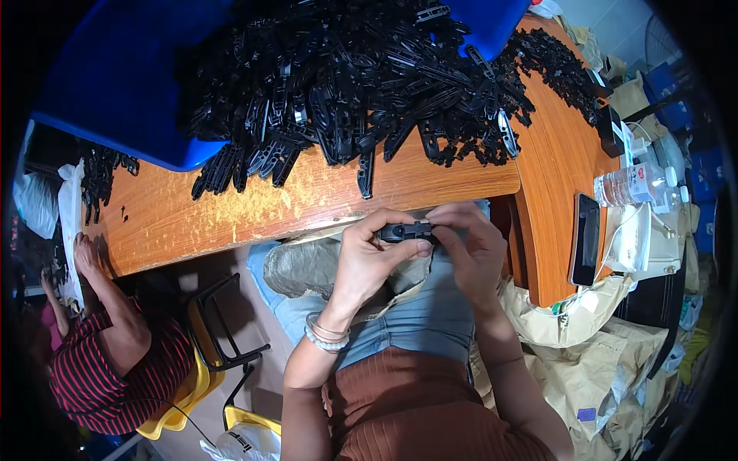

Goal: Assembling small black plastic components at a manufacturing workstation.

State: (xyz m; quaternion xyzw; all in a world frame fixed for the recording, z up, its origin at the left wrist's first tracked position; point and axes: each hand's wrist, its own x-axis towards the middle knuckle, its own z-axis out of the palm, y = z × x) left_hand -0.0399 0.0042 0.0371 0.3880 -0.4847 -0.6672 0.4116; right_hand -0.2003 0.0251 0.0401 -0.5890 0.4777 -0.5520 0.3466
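Over my lap, just off the table's near edge, my left hand (377, 250) grips a small black plastic part (406, 231) between thumb and fingers. My right hand (470, 234) pinches at the right end of the same part; whether its fingertips hold a smaller piece is too small to tell. Beyond the hands, a large heap of long black plastic parts (330, 92) covers the far side of the wooden table (231, 223). One single black part (365, 174) sticks out from the heap toward me.
A blue bin (115, 84) lies behind the heap, with small black pieces (557, 65) at the far right. A phone (586, 238) and plastic bottles (634, 184) stand right. Paper bags (600, 369) fill the lower right. Another person in a striped shirt (127, 361) sits left.
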